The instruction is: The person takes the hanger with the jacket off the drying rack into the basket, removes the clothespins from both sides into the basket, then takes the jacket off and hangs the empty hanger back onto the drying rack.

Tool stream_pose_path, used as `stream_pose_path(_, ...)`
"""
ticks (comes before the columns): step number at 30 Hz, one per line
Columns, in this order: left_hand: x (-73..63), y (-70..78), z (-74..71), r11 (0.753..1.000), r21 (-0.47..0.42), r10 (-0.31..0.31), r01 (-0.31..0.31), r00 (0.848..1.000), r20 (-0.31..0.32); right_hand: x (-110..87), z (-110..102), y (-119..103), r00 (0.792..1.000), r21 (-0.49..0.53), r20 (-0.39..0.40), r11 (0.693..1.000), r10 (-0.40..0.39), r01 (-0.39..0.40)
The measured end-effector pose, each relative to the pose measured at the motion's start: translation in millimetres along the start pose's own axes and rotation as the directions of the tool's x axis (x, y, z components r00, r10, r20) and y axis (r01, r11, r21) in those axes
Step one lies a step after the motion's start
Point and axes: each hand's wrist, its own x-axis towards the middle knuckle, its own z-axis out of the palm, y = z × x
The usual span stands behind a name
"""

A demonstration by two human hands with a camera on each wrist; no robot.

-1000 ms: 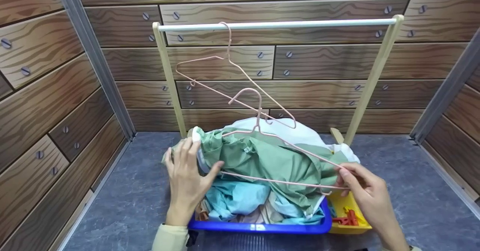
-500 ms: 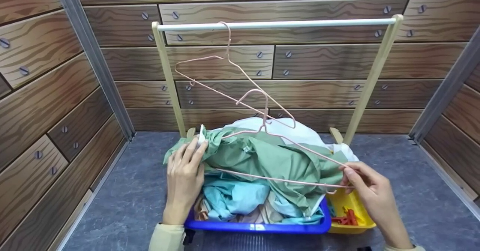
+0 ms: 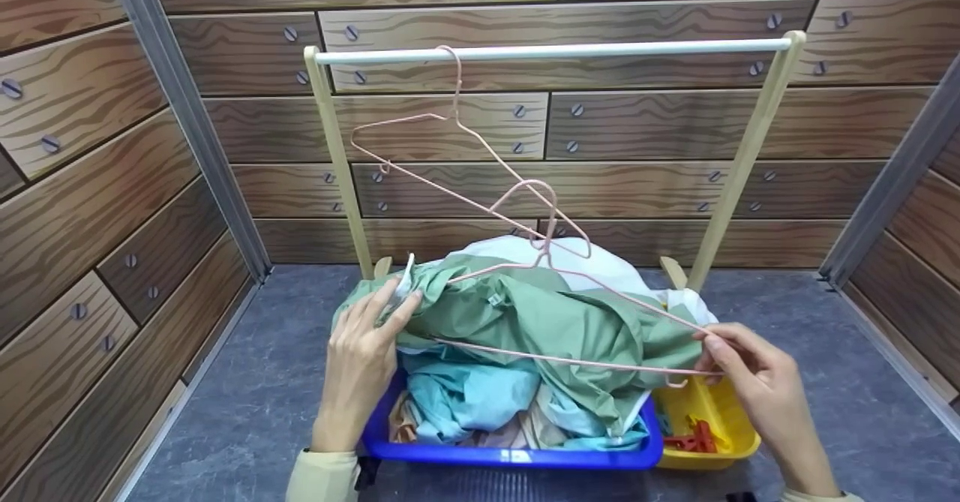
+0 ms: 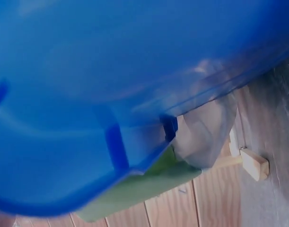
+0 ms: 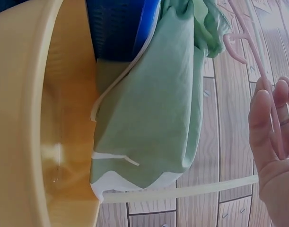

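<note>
My right hand point(image 3: 757, 382) pinches the right end of a pink wire clothes hanger point(image 3: 553, 205), whose hook points up; the right wrist view shows the fingers curled round its bent corner. The hanger's left end disappears into a green garment point(image 3: 540, 318) with white trim and a small label, crumpled over a blue basket point(image 3: 517, 457). At the garment's left, my left hand point(image 3: 360, 359) holds its white-trimmed edge, the thumb hidden behind the cloth. Light-blue clothes point(image 3: 472, 397) lie in the basket below. The basket's blue side fills most of the left wrist view.
A drying rack stands behind, its white rail point(image 3: 637, 50) carrying another pink hanger point(image 3: 459, 85). White cloth point(image 3: 585, 262) is heaped behind the green garment. Right of the basket sits a yellow bin point(image 3: 720, 453) with red clips point(image 3: 697, 438). Wood-patterned walls point(image 3: 645, 127) surround the grey floor point(image 3: 217, 412).
The held hanger has shifted to the right with my right hand. My left thumb has gone from spread in view to hidden behind the garment, whose left edge is drawn in slightly.
</note>
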Motion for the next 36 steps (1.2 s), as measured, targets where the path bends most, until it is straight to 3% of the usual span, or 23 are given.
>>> stream_pose_path(11,-3.4,-4.1,-6.5,0.986,-0.128,-0.102,0.11,0.992,0.069,0.0,-10,1,1.0,-0.071,-0.021,0.997,-0.008,0.006)
stream_pose_path(17,-6.1,-8.4,-7.6,0.973,-0.181,-0.138,0.146,0.989,0.055,-0.2,-12,1,0.999,-0.053,-0.033,0.998,0.035,-0.037)
stream_pose_path(22,-8.3,-13.4,-6.8,0.961,-0.225,-0.161,0.162,0.987,0.025,0.4,-14,3,0.999,-0.038,-0.037,0.999,0.016,-0.017)
stream_pose_path(27,-8.9,-18.9,-4.4,0.939,-0.301,-0.18,0.167,0.983,-0.017,-0.3,-18,5,0.999,0.011,-0.035,1.0,-0.001,0.001)
stream_pose_path(30,-8.6,-21.9,-3.8,0.918,-0.353,-0.204,0.18,0.979,-0.031,-0.8,-19,6,0.999,-0.012,-0.048,1.0,0.013,-0.014)
stream_pose_path(36,-9.4,-25.4,-4.6,0.868,-0.43,-0.287,0.249,0.958,-0.025,-0.9,-22,8,0.996,-0.055,-0.069,0.997,0.053,-0.056)
